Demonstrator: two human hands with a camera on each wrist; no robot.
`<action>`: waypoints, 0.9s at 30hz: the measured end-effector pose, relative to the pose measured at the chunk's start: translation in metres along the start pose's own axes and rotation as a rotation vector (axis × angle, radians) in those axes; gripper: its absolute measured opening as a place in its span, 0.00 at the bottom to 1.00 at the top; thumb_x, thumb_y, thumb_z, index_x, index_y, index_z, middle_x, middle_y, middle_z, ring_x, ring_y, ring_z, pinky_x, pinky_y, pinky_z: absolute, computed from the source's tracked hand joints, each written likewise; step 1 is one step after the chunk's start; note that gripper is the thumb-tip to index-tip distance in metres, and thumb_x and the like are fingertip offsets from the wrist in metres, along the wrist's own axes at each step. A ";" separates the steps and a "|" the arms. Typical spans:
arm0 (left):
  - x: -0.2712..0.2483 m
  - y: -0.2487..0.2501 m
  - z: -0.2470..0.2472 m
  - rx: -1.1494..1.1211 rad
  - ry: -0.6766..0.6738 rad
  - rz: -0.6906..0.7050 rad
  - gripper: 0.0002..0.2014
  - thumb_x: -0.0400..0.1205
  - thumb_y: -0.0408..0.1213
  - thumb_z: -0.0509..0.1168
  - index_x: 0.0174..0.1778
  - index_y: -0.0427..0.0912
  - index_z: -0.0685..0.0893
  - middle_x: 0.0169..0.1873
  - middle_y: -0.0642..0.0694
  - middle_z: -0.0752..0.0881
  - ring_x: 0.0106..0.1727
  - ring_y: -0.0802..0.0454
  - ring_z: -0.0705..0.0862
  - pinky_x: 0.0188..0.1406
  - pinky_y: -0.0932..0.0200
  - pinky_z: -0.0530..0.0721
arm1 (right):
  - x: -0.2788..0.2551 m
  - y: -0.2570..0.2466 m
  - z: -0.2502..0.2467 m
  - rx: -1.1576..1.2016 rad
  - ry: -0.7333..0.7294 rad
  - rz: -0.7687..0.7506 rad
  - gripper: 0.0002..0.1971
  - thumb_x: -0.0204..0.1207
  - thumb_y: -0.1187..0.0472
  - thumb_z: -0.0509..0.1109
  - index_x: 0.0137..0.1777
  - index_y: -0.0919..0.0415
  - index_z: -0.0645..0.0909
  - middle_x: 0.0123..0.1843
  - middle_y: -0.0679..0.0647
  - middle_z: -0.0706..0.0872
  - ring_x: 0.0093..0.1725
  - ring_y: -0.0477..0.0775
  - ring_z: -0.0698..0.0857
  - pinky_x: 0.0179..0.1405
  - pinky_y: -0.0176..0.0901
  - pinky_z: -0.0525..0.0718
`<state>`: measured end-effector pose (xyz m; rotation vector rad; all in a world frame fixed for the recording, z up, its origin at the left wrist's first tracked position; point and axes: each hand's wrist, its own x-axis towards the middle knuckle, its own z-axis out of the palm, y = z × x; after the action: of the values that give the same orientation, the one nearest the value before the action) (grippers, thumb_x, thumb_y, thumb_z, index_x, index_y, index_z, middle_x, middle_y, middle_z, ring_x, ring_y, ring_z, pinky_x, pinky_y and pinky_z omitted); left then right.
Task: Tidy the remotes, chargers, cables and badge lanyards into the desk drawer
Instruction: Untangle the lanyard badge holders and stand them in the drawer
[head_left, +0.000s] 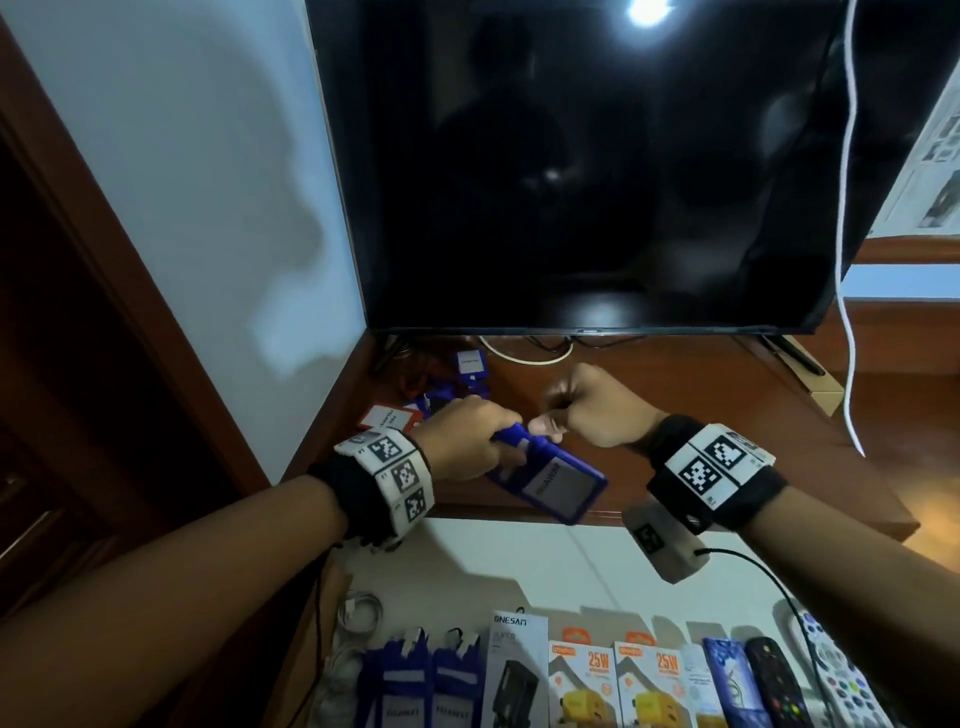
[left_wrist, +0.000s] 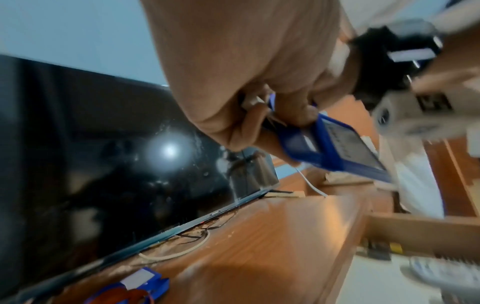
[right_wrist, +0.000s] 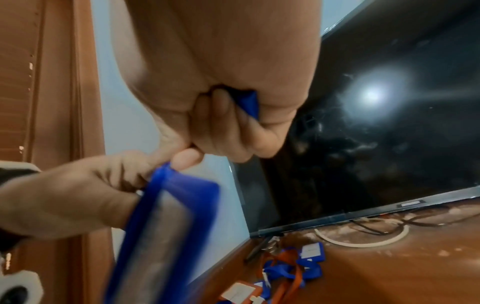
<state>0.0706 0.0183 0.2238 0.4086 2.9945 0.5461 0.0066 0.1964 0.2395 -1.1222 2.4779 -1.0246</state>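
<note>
My left hand (head_left: 493, 441) grips the top end of a blue badge holder (head_left: 561, 483), which hangs tilted above the desk's front edge. The right hand (head_left: 571, 410) is a closed fist just right of it. In the right wrist view, the blue lanyard strap (right_wrist: 249, 102) shows inside that fist, and the holder (right_wrist: 161, 226) is blurred. More blue and orange badge lanyards (head_left: 431, 395) lie in a heap at the desk's back left corner (right_wrist: 288, 271). Below, the open drawer (head_left: 519, 561) holds blue badge holders (head_left: 415, 691), charger boxes (head_left: 582, 686), remotes (head_left: 774, 686) and white cables (head_left: 358, 608).
A big dark TV (head_left: 571, 156) stands at the back of the wooden desk (head_left: 675, 415), with cables looped under it. A white cable (head_left: 847, 312) hangs down at the right. A wooden door frame (head_left: 104, 312) is at the left.
</note>
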 end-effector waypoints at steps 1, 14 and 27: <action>0.000 -0.001 -0.002 -0.052 -0.028 0.015 0.13 0.78 0.40 0.70 0.30 0.50 0.74 0.31 0.54 0.79 0.39 0.52 0.79 0.37 0.58 0.71 | -0.002 0.004 0.001 0.038 0.001 -0.038 0.18 0.76 0.65 0.73 0.24 0.65 0.80 0.22 0.52 0.77 0.24 0.40 0.74 0.32 0.37 0.71; -0.003 0.006 -0.011 -0.775 0.335 0.010 0.06 0.79 0.28 0.68 0.49 0.30 0.86 0.43 0.38 0.89 0.42 0.53 0.86 0.43 0.60 0.80 | -0.029 0.016 0.030 0.798 0.227 0.029 0.05 0.71 0.73 0.65 0.36 0.65 0.76 0.23 0.48 0.79 0.22 0.44 0.76 0.23 0.33 0.76; -0.007 0.035 -0.005 -1.113 0.578 -0.039 0.07 0.84 0.26 0.60 0.54 0.37 0.81 0.38 0.48 0.88 0.33 0.66 0.84 0.33 0.74 0.78 | -0.019 0.001 0.062 1.225 0.215 -0.124 0.14 0.73 0.64 0.64 0.31 0.73 0.68 0.21 0.56 0.62 0.21 0.49 0.60 0.24 0.41 0.57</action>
<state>0.0852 0.0462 0.2412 0.0831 2.4893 2.4132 0.0479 0.1797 0.1923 -0.7166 1.3222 -2.2660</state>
